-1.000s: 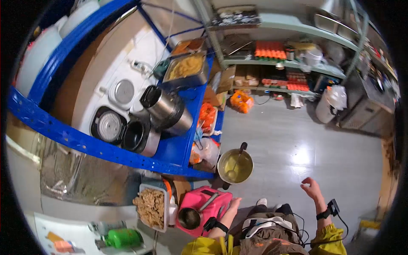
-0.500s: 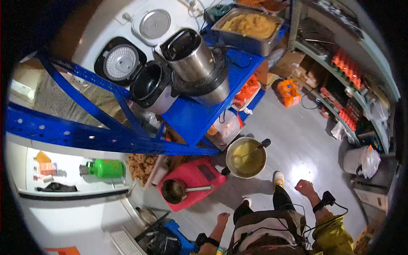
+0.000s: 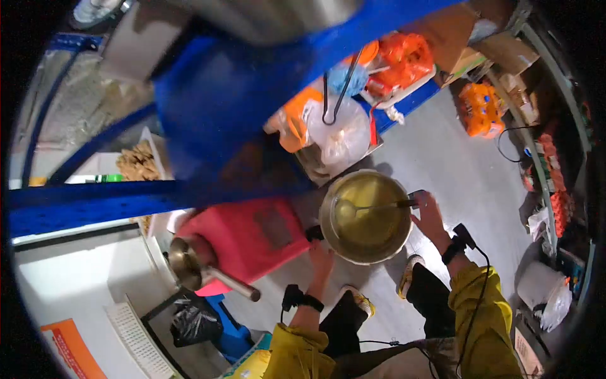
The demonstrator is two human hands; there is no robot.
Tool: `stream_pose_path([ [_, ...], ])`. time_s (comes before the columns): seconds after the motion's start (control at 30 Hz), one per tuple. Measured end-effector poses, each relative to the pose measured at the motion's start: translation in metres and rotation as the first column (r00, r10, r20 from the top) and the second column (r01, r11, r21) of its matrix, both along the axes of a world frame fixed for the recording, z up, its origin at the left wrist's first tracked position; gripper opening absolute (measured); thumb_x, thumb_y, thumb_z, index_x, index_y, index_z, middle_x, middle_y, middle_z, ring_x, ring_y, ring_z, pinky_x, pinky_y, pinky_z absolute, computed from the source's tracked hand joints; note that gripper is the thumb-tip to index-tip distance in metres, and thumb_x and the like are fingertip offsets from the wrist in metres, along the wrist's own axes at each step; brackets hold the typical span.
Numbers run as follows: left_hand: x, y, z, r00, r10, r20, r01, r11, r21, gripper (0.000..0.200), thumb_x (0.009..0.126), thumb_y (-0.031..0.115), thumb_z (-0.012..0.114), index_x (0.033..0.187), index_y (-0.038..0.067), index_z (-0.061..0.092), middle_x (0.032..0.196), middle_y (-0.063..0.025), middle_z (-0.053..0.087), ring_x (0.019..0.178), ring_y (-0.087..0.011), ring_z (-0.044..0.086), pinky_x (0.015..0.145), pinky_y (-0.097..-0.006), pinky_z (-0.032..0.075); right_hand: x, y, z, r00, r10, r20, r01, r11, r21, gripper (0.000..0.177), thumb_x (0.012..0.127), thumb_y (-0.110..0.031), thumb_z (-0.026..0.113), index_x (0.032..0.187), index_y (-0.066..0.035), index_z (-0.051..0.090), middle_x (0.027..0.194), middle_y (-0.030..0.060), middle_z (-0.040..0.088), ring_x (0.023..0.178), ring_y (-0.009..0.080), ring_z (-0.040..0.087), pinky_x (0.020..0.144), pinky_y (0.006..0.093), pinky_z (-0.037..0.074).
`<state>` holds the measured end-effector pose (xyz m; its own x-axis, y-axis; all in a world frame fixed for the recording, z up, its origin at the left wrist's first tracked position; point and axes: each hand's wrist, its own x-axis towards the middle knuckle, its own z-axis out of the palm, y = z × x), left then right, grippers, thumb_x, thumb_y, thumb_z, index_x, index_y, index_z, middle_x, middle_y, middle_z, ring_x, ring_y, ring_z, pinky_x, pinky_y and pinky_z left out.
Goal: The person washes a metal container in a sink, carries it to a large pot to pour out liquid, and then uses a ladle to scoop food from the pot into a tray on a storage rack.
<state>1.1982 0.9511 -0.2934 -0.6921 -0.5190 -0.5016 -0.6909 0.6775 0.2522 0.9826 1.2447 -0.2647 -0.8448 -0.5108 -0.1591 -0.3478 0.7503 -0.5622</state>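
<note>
A round pot (image 3: 338,245) of yellowish liquid stands on the floor in front of my feet. A ladle (image 3: 379,206) rests in it, its bowl in the liquid and its dark handle leaning over the right rim. My right hand (image 3: 430,218) is at that rim, thumb and fingers apart around the dark handle end. On the other side, my left hand (image 3: 320,260) reaches the pot's black left handle (image 3: 314,234), fingertips just below it and fingers apart. Both hands come from yellow sleeves with black bands at the wrists.
Left of the pot is a red boxy unit (image 3: 243,234) with a metal saucepan (image 3: 189,262) on it. A blue shelf (image 3: 214,114) overhangs close to me. Plastic bags (image 3: 341,129) lie beyond the pot; a white bucket (image 3: 540,284) stands at right.
My view has dropped lower and closer to the pot. Both hands have moved forward from beside my body to opposite sides of the pot.
</note>
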Motion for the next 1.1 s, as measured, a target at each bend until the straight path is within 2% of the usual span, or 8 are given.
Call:
stream_pose_path([
  [0.07,0.035,-0.031,-0.108,0.968,-0.182,-0.171,0.155,0.975,-0.162,0.059,0.077,0.025,0.061,0.120,-0.009,0.038,0.120,-0.0298,0.043,0.114,-0.0398,0.040,0.098,-0.0418,0.031,-0.011,-0.006,-0.045,0.986,-0.041,-0.163,0.062,0.990,0.126,0.070,0.065,-0.030,0.072,0.123,-0.006,0.040,0.116,0.0188,0.045,0.109,0.0340,0.043,0.088,0.0433,0.038],
  [0.13,0.051,-0.046,-0.163,0.925,-0.131,-0.357,0.100,0.989,-0.105,0.058,0.077,0.026,0.061,0.119,-0.007,0.040,0.118,-0.0285,0.044,0.112,-0.0405,0.041,0.096,-0.0428,0.032,-0.031,0.001,-0.096,0.977,-0.213,0.012,0.212,0.975,0.060,0.067,0.072,-0.045,0.065,0.120,-0.003,0.044,0.116,0.0175,0.047,0.108,0.0302,0.045,0.090,0.0390,0.037],
  [0.2,0.037,-0.050,-0.171,0.891,0.009,-0.454,-0.004,1.000,0.012,0.055,0.078,0.028,0.061,0.117,-0.005,0.042,0.117,-0.0268,0.045,0.109,-0.0411,0.042,0.094,-0.0439,0.033,-0.044,0.023,-0.157,0.871,-0.417,0.261,0.452,0.888,-0.089,0.048,0.080,-0.036,0.059,0.114,-0.003,0.050,0.104,0.0147,0.056,0.097,0.0266,0.054,0.084,0.0352,0.043],
  [0.3,0.027,-0.064,-0.166,0.909,-0.328,-0.258,0.240,0.917,-0.319,0.049,0.078,0.033,0.060,0.111,-0.001,0.048,0.113,-0.0239,0.049,0.103,-0.0406,0.046,0.088,-0.0445,0.036,-0.050,0.038,-0.169,0.387,-0.110,0.915,0.654,0.733,-0.189,0.033,0.084,-0.032,0.056,0.104,-0.005,0.055,0.093,0.0078,0.060,0.085,0.0173,0.057,0.075,0.0315,0.046],
  [0.5,-0.042,-0.064,-0.092,0.993,-0.048,0.111,0.034,0.992,0.121,0.055,0.074,0.055,0.056,0.091,0.003,0.062,0.086,-0.0207,0.061,0.080,-0.0355,0.058,0.068,-0.0420,0.046,-0.032,0.043,-0.180,0.632,-0.108,0.767,0.527,0.786,-0.324,0.023,0.081,-0.025,0.061,0.092,-0.005,0.055,0.083,0.0032,0.058,0.073,0.0114,0.056,0.067,0.0274,0.048],
  [0.6,-0.029,-0.071,-0.096,0.886,-0.339,0.315,0.286,0.936,0.202,0.063,0.070,0.062,0.056,0.089,0.002,0.063,0.080,-0.0203,0.062,0.075,-0.0346,0.060,0.067,-0.0421,0.047,-0.026,0.048,-0.181,0.593,-0.122,0.796,0.569,0.763,-0.307,0.021,0.080,-0.021,0.063,0.092,-0.005,0.055,0.082,0.0039,0.058,0.073,0.0116,0.055,0.066,0.0266,0.048],
  [0.77,0.045,-0.069,-0.157,0.982,-0.178,0.061,0.146,0.925,0.351,0.064,0.065,0.060,0.063,0.084,-0.001,0.062,0.080,-0.0187,0.062,0.076,-0.0296,0.061,0.071,-0.0404,0.048,-0.010,0.057,-0.181,0.624,-0.158,0.765,0.564,0.769,-0.302,0.023,0.078,-0.021,0.065,0.091,-0.004,0.055,0.082,0.0040,0.058,0.076,0.0130,0.055,0.067,0.0280,0.048],
  [1.1,0.133,-0.021,-0.064,0.992,-0.011,0.127,-0.048,0.891,0.451,0.053,0.067,0.051,0.067,0.071,-0.002,0.062,0.060,-0.0146,0.059,0.058,-0.0292,0.059,0.059,-0.0391,0.046,0.063,0.085,-0.117,0.412,-0.243,0.878,0.642,0.761,-0.091,0.023,0.078,-0.019,0.065,0.092,-0.003,0.056,0.083,0.0056,0.058,0.074,0.0147,0.058,0.066,0.0290,0.049],
])
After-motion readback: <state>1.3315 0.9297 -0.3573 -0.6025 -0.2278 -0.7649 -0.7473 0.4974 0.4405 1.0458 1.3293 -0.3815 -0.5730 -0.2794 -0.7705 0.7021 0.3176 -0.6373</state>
